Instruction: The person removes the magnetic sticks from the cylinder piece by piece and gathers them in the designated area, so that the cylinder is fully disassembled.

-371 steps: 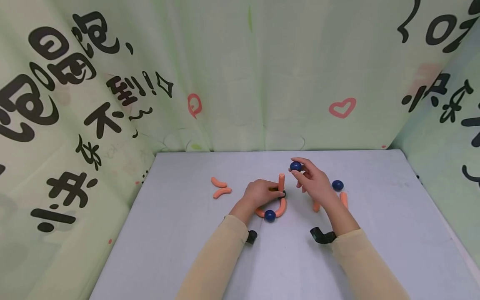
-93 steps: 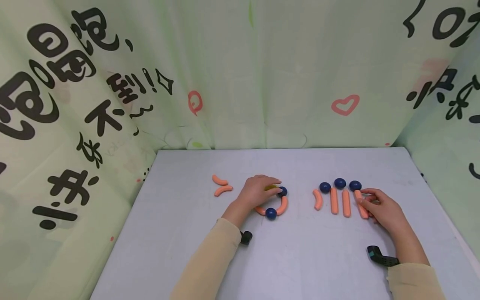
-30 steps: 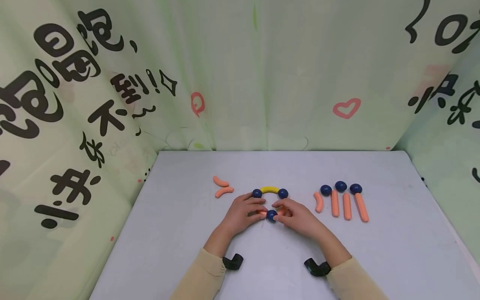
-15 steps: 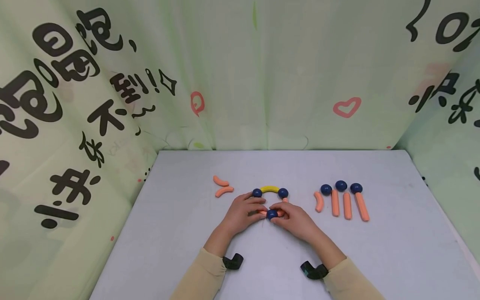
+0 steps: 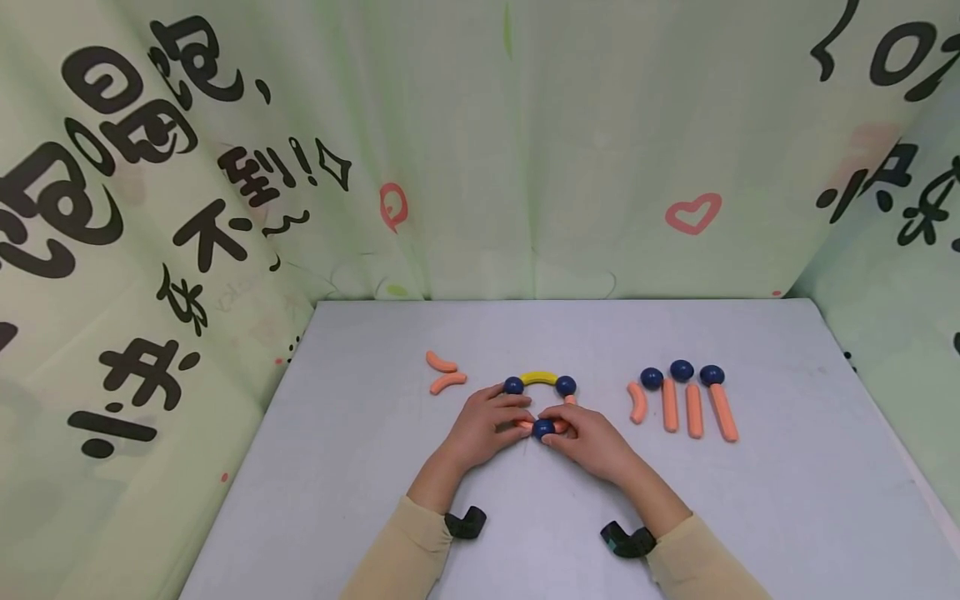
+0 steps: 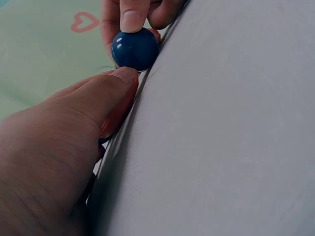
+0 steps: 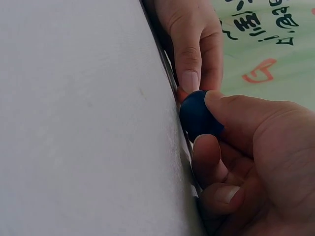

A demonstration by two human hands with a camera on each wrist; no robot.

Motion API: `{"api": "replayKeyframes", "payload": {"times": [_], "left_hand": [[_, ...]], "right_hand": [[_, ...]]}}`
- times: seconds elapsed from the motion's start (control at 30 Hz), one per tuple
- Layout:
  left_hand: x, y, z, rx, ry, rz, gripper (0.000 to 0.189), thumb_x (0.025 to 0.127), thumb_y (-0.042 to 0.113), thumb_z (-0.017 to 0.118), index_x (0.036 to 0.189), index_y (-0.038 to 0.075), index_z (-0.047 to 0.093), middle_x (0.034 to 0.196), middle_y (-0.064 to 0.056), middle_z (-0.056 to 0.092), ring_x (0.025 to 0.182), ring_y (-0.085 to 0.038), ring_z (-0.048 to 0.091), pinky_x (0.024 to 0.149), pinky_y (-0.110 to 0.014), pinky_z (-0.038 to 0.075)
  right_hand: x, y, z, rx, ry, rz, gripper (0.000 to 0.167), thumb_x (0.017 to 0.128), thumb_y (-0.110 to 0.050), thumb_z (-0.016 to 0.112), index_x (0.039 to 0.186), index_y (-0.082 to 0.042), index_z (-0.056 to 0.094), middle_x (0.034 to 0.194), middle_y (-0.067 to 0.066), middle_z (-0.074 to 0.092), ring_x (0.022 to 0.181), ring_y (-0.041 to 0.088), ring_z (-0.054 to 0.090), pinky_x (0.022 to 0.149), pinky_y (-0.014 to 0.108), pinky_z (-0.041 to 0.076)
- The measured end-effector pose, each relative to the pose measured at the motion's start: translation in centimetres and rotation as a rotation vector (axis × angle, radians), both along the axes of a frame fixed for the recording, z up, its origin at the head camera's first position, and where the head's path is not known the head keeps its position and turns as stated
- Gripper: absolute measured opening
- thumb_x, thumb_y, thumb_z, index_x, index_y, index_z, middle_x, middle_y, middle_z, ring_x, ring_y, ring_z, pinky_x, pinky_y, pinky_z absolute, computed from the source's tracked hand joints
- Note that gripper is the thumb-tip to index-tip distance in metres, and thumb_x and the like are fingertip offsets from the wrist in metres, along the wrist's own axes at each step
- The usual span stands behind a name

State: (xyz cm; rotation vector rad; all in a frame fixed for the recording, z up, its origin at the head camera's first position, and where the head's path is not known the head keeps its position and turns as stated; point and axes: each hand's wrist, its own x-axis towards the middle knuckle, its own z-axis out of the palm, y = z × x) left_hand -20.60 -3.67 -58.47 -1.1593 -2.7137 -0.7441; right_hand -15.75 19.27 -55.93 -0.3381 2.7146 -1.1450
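On the surface, well short of its far edge, right hand pinches blue ball, left hand curved orange rod.

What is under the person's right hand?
One orange bit shows beyond the right hand, another beside the blue ball it pinches. Whether they join beneath the hand, or what else lies there, is covered.

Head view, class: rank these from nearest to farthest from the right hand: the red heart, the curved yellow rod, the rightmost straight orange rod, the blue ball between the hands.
1. Blue ball: pinched by the right hand.
2. Curved yellow rod: ahead, slightly left.
3. Rightmost straight orange rod: off to the right.
4. Red heart: on the back curtain.
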Motion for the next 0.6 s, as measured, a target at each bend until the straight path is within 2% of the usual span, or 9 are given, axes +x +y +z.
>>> {"api": "replayKeyframes", "payload": {"times": [0.33,0.6], "left_hand": [[-0.06,-0.14,0.12,-0.019,-0.074,0.008,0.024,0.093,0.043,0.065,0.111,0.030,0.075,0.138,0.012,0.060,0.142,-0.027,0.041,0.117,-0.046,0.033],[-0.09,-0.21,0.16,-0.006,-0.106,0.018,0.021,0.094,0.041,0.065,0.108,0.030,0.074,0.140,0.011,0.059,0.143,-0.027,0.040,0.118,-0.046,0.033]], "right_hand": [[-0.07,0.17,-0.19,0.000,-0.003,-0.007,0.033,0.091,-0.034,0.072,0.122,-0.025,0.066,0.083,-0.006,0.057,0.070,0.012,0.049,0.061,0.024,0.041],[-0.27,0.47,-0.38,-0.024,-0.007,-0.005,0.034,0.089,-0.034,0.074,0.121,-0.026,0.066,0.083,-0.006,0.057,0.069,0.011,0.048,0.060,0.024,0.041]]}}
